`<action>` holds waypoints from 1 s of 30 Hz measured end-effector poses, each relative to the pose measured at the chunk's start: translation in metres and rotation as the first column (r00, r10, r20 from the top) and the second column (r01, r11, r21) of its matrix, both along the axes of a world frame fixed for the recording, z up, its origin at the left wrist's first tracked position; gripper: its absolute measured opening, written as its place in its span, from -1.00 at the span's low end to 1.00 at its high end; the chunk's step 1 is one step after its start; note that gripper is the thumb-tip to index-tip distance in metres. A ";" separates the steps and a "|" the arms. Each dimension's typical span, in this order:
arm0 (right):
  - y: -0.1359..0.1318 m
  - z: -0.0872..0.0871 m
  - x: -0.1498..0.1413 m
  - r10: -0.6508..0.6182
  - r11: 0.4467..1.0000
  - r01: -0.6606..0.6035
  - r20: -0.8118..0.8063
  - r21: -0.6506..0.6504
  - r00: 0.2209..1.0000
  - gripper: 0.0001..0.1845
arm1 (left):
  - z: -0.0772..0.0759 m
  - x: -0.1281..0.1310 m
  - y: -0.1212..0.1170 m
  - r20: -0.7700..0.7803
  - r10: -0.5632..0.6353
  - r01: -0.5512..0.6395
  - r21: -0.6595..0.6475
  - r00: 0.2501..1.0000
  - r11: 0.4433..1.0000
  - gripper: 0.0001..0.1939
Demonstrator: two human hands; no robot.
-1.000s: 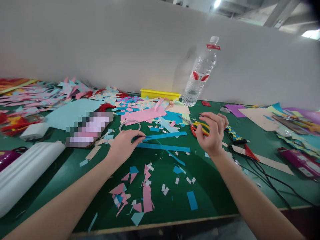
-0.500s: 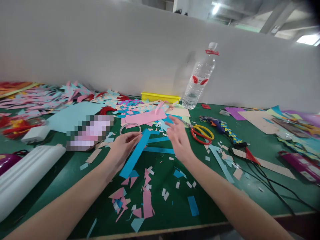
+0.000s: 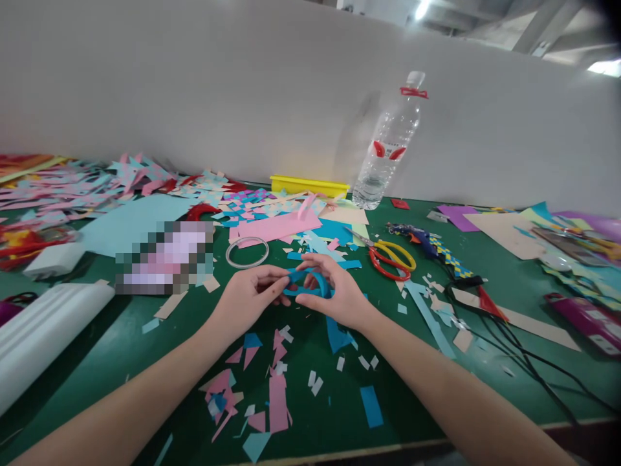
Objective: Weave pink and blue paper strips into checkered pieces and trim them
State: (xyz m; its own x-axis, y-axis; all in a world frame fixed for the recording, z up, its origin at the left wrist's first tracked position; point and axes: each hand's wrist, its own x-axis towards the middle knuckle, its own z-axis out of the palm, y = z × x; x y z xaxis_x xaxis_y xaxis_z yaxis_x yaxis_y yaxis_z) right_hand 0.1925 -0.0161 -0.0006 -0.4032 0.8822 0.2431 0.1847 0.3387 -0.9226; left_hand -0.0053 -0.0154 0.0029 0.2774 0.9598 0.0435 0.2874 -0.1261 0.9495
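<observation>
A blue paper strip (image 3: 317,282) is bent into a curve between my two hands. My left hand (image 3: 252,290) is closed on its left end, thumb and fingers pinching the paper. My right hand (image 3: 345,294) curls round the right side of the strip, thumb below and fingers above; part of the paper is hidden in the palm. Just behind the hands lies another blue strip (image 3: 350,264), flat on the table. A clear ring-shaped roll (image 3: 247,264) rests behind my left hand. Scissors (image 3: 392,257) with red and yellow handles lie beyond my right hand.
Paper scraps (image 3: 278,401) litter the green table (image 3: 184,401). A pixelated phone (image 3: 167,259) and a white bar-shaped object (image 3: 53,346) are on the left. At the back stands a plastic bottle (image 3: 388,149), near a yellow strip-like piece (image 3: 309,187). Black cords (image 3: 519,349) run along the right.
My right hand has come down and left onto the blue strip. The strip, earlier straight and slanting from my left hand, is now curved between both hands.
</observation>
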 end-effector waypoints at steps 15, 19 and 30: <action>0.011 -0.006 0.002 -0.125 0.870 -0.224 -0.637 -0.438 0.761 -0.73 | 0.001 -0.004 0.000 -0.037 -0.008 0.008 -0.005 0.999 1.000 -0.66; 0.012 -0.008 0.001 -0.164 0.864 -0.206 -0.644 -0.459 0.747 -0.71 | 0.006 -0.003 -0.003 0.006 -0.026 0.027 -0.090 1.000 0.996 -0.50; 0.012 -0.006 0.002 -0.250 0.879 -0.030 -0.514 -0.475 0.821 -0.70 | -0.002 -0.004 0.000 0.330 0.071 0.034 -0.301 0.941 0.953 -0.68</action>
